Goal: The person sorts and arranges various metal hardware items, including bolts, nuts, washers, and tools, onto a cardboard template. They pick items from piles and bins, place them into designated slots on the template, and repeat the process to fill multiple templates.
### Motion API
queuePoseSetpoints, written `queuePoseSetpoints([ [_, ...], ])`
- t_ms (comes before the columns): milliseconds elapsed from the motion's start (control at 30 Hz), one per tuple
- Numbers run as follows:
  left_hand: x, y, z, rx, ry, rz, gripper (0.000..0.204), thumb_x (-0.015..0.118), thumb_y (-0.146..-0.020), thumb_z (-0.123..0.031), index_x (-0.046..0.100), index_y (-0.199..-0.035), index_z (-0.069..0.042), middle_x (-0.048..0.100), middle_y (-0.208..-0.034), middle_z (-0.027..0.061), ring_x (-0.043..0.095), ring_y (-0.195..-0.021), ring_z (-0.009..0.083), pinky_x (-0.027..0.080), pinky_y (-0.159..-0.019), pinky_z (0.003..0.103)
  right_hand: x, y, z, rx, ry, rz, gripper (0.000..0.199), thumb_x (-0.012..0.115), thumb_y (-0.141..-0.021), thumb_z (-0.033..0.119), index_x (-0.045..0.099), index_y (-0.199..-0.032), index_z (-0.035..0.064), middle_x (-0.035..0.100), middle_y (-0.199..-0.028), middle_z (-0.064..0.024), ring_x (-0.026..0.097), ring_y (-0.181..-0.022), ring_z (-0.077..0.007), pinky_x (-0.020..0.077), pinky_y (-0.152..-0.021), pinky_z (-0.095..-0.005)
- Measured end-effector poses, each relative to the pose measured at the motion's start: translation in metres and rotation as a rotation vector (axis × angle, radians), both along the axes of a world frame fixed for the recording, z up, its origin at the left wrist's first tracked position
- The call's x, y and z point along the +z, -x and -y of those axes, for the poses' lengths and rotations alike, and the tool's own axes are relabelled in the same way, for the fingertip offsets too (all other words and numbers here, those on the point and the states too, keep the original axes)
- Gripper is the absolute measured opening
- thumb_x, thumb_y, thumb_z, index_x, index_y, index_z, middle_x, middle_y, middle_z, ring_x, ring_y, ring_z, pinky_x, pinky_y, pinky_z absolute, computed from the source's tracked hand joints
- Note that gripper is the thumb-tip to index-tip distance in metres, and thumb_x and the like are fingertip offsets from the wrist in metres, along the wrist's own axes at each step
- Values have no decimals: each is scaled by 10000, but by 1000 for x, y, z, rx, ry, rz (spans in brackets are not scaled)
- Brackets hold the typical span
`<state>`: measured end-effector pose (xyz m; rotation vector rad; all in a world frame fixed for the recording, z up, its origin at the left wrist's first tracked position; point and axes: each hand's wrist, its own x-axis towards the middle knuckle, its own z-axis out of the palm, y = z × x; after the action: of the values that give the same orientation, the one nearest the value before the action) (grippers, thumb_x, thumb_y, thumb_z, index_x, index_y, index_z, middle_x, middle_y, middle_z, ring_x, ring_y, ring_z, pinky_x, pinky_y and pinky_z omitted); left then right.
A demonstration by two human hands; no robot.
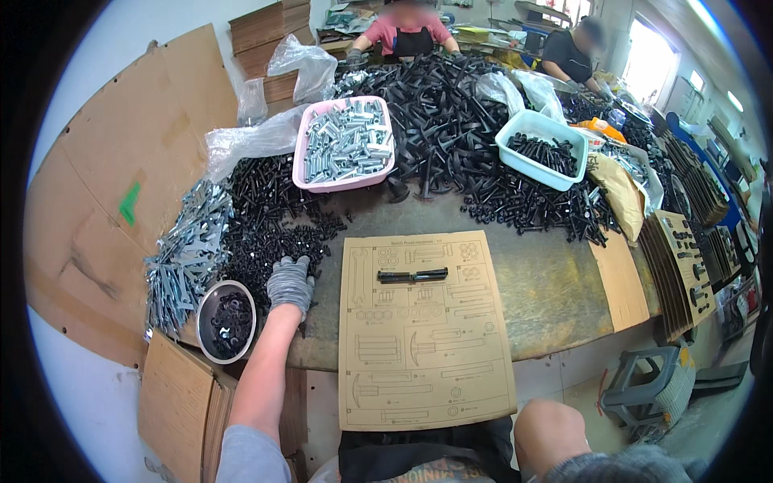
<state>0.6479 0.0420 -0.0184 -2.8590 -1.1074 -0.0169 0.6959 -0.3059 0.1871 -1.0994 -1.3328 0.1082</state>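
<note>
Head view. A brown cardboard sheet (pixel 427 334) bears a printed title, captions and line drawings of hardware; a black cylindrical part (pixel 412 276) lies across its upper half. The knit-gloved left hand (pixel 288 286) touches small black screws (pixel 294 241), its grip indeterminable; the right hand is out of view. A metal bowl (pixel 227 358) holds black pieces; a pink basin (pixel 342 187), silvery tubes (pixel 346 145); a pale-blue basin (pixel 527 167), black bolts (pixel 543 153).

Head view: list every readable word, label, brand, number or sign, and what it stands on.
Brown cardboard sheet: printed title along the top, not copied here; captions too small to read.
Tan bag: dark characters, too unclear to read.
Clothing at lower edge: cut-off lettering, not copied.
</note>
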Motion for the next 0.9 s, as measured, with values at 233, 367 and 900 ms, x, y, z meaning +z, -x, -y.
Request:
queuePoseSetpoints([
  [233, -16, 6, -23, -63, -19, 19, 267, 592, -827, -225, 592, -1075, -124, 624, -1003, 169, 636, -904, 332, 513, -760, 458, 10, 2, 12, -106, -11, 176, 449, 594, -789, 221, 558, -1164, -24, 633, -1018, -159, 608, -846, -257, 477, -747, -349],
  [367, -25, 5, -33, -135, 78, 375, 198, 595, -834, -185, 641, -1012, -113, 663, -931, 164, 637, -891, 336, 499, -790, 433, 10, 0, 47, -267, 38, 411, 464, 584, -807, 249, 548, -1179, -26, 625, -1047, -173, 607, -878, -284, 473, -768, -365],
  [900, -1, -14, 174, -552, 661, 447, 245, 652, -836, -188, 659, -1030, -38, 679, -932, 148, 650, -863, 288, 508, -811, 338, -194, -85, -6, -424, 791, 262, 320, 643, -823, 127, 610, -1136, 71, 638, -970, -148, 638, -859, -303, 526, -758, -374],
])
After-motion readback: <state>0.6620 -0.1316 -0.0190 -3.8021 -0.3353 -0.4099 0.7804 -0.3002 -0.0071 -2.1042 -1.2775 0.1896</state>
